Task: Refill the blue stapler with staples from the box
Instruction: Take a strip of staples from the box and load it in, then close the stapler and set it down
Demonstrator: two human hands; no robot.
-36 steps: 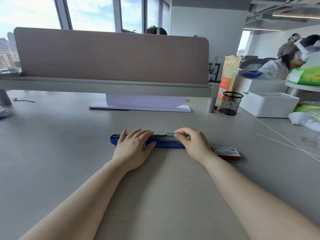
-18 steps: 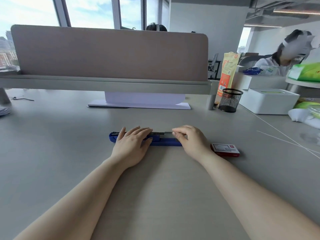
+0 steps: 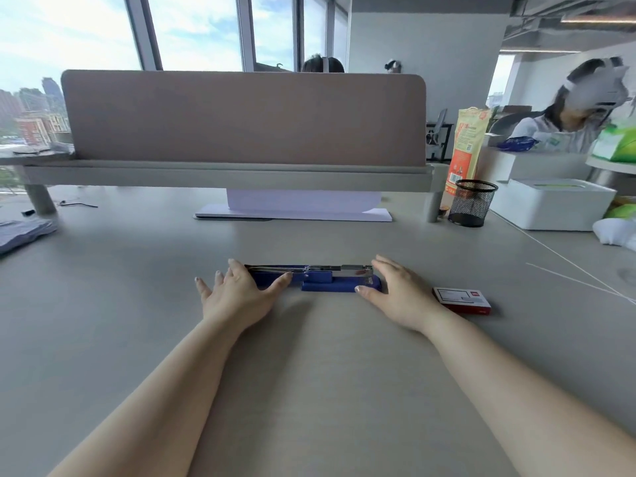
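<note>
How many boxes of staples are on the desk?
1. The red and white staple box lies flat on the desk, just right of the right hand and the blue stapler. Others could be hidden behind the clutter at far right.

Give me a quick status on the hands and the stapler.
Left hand open, thumb on blue stapler. Right hand open at its right end. Stapler flat on desk, metal track exposed. Staple box right of it, nothing in the way.
</note>
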